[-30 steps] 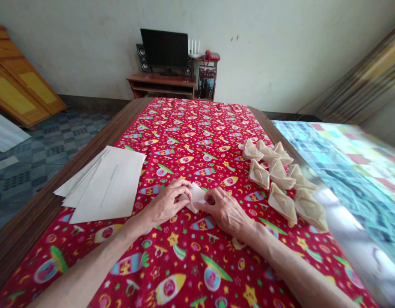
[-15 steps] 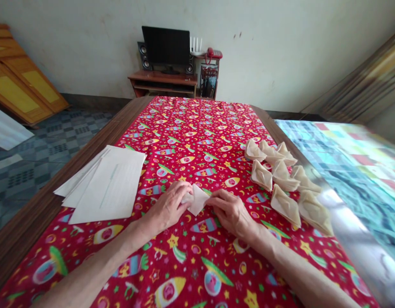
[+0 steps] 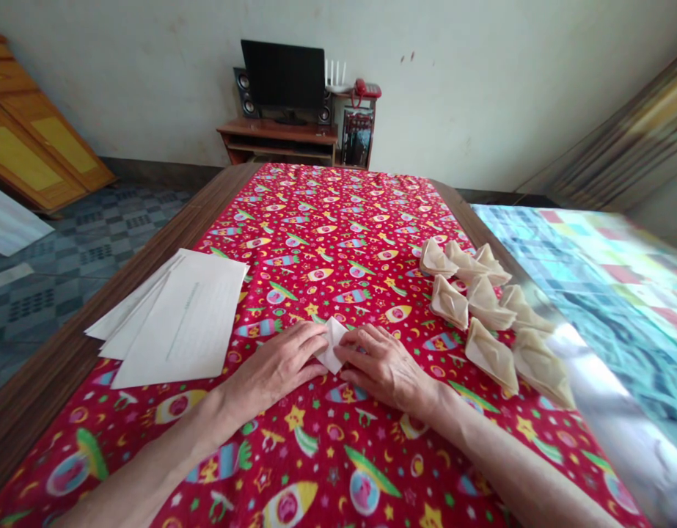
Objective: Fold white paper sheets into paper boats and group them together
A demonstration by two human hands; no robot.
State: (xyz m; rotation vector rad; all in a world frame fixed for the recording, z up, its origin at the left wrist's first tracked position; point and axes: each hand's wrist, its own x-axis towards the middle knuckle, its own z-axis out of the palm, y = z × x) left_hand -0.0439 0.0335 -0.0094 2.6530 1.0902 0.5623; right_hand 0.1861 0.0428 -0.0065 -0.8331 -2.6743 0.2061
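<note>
A small folded white paper lies at the near middle of the red patterned tablecloth. My left hand has its fingers closed on the paper's left side. From the right, my right hand grips the opposite side with curled fingers. Both hands cover part of the paper, so its full shape is hidden. Several folded cream paper boats sit in rows to the right of my right hand. On the left lies a fanned stack of printed paper sheets.
Dark wooden table edges show beside the cloth. Beyond the table stands a desk with a monitor, speakers and a red telephone. A bed with a blue checked cover is to the right, a wooden cabinet to the left.
My right hand has moved left and curled over the paper's right side. My left hand has flattened slightly, and less of the paper shows between them. The view has shifted a little.
</note>
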